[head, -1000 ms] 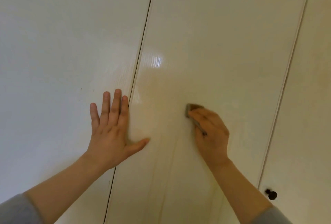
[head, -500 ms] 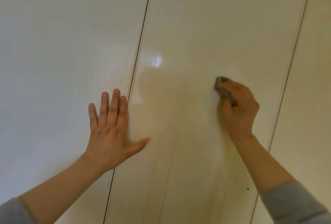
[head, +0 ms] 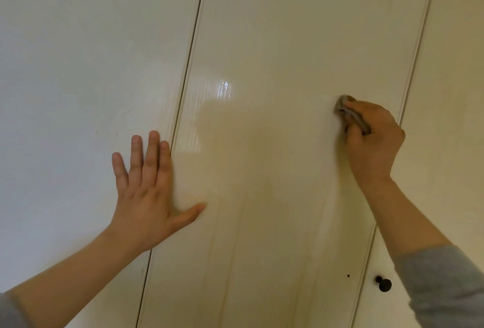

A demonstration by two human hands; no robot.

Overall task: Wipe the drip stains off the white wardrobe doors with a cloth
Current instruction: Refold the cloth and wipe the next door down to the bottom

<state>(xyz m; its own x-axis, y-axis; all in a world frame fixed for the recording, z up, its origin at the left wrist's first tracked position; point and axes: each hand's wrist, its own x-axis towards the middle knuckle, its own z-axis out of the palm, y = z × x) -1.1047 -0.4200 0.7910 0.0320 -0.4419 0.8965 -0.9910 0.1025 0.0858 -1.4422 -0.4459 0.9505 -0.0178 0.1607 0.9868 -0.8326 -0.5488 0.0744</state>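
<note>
Right hand (head: 372,141) grips a small grey cloth (head: 352,115), fingers curled round it, and presses it to the middle door (head: 275,26) near that door's right edge. The cloth shows at the upper left of the fist as a folded wad with a thick, soft edge. A strip of it runs back between thumb and fingers.

Left hand (head: 146,196) lies flat and spread with straight fingers. The fingers rest on the left door (head: 78,52), the palm straddles the seam (head: 183,78), and the thumb reaches onto the middle door. The hands are well apart, and the cloth is higher than the left fingertips.

All three panels are glossy off-white with a faint vertical grain, divided by narrow dark seams. A bright glare (head: 224,89) sits on the middle door between the hands, above the left fingertips. Pale yellowish drip stains (head: 245,222) run down that door in thin vertical streaks, below and left of the cloth, between the forearms. A tiny dark speck (head: 348,275) lies low on the same door. On the right door (head: 450,91) a round dark knob (head: 383,284) stands just beside the grey sleeve (head: 445,288) of the right arm.
</note>
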